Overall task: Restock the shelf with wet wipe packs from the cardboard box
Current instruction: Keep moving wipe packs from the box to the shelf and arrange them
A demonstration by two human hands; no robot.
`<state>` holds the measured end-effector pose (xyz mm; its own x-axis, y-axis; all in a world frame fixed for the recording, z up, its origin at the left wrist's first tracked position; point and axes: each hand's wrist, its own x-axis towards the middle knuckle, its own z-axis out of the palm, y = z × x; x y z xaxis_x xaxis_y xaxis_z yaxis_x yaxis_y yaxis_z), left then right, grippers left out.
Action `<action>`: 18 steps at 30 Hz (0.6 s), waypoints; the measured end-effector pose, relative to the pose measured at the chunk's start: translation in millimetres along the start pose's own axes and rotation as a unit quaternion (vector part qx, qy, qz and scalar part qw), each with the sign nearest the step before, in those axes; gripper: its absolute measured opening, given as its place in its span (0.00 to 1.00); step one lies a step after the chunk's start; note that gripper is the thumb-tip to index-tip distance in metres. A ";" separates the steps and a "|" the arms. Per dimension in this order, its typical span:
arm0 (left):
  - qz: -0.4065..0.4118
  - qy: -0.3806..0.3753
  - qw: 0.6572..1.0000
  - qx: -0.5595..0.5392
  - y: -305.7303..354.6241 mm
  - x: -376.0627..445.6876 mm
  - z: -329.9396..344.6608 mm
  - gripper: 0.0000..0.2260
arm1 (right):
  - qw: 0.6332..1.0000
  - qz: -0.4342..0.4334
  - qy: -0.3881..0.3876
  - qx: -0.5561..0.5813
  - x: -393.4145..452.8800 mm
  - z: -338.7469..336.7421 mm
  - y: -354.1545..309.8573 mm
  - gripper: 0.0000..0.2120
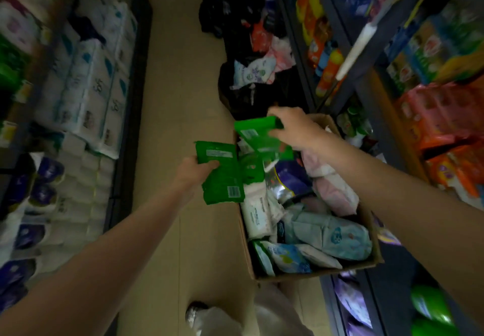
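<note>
A cardboard box (366, 262) stands on the aisle floor at the foot of the right shelf, full of wet wipe packs in white, pale blue, pink and green. My left hand (192, 174) grips a green wet wipe pack (222, 176) just left of the box's rim. My right hand (293, 129) holds another green wet wipe pack (258, 133) above the far end of the box. The two packs are close together, nearly touching. The right shelf (366, 92) carries colourful packets.
White and blue tissue packs (86, 95) line the left shelf. Black bags with loose packs (251, 74) lie on the floor beyond the box. My shoe (195, 312) shows at the bottom. Beige floor (178, 87) runs between the shelves.
</note>
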<state>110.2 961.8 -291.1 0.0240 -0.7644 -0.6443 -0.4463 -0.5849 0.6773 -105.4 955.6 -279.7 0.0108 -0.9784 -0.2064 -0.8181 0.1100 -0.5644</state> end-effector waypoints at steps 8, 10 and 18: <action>0.079 0.054 0.953 -0.287 61.1 -37.9 -144.2 0.06 | 0.947 -0.230 0.009 0.223 -4.4 -30.2 -181.5 0.12; 0.118 0.081 0.943 -0.299 66.6 -54.0 -189.9 0.04 | 0.935 -0.251 -0.009 0.250 -3.9 -30.4 -224.4 0.12; 0.268 0.197 0.898 -0.289 66.3 -151.9 -360.3 0.14 | 0.915 -0.357 0.138 0.125 -9.2 -29.8 -425.7 0.16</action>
<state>399.4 941.4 -20.4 0.3100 -0.9479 -0.0726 0.0486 -0.0605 0.9970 225.6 912.5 -13.7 0.3171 -0.8195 0.4773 -0.5019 -0.5720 -0.6488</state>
